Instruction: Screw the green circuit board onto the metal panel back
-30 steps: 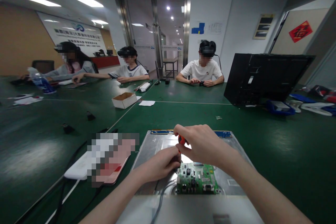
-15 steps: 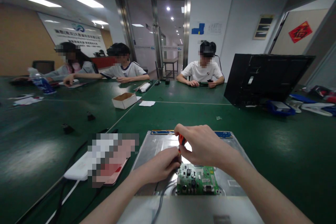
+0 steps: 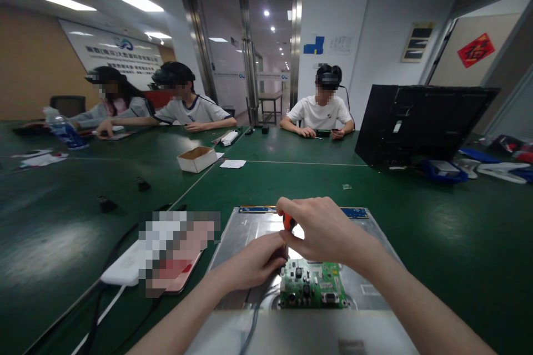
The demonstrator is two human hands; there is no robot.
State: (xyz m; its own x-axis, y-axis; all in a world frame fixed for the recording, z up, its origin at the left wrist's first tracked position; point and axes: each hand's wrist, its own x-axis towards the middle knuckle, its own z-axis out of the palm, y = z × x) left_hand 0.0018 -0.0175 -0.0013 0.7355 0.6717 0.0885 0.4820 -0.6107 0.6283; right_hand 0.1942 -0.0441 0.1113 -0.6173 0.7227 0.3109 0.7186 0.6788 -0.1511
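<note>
My right hand (image 3: pixel 322 227) is closed round the orange and black handle of a screwdriver (image 3: pixel 288 221), held upright. Below it my left hand (image 3: pixel 264 255) pinches in at the lower part of the screwdriver, whose tip is hidden by the fingers. Both hands are over the upper left corner of a green circuit board (image 3: pixel 312 285). The board lies on the silvery metal back of a flat display panel (image 3: pixel 245 227), which has a narrow blue circuit strip (image 3: pixel 353 213) along its far edge. A grey cable (image 3: pixel 255 319) runs along the panel left of the board.
Left of the panel lie a pink phone (image 3: pixel 179 272), a white device (image 3: pixel 125 266) and cables. Farther off are an open cardboard box (image 3: pixel 197 161), a paper (image 3: pixel 233 163) and a black monitor (image 3: pixel 420 127). Several people sit across the green table (image 3: pixel 458 233).
My hands, the screwdriver and the board stay nearly in place. Across the table, one person has leaned left, and another now handles a dark object and a thin tool.
</note>
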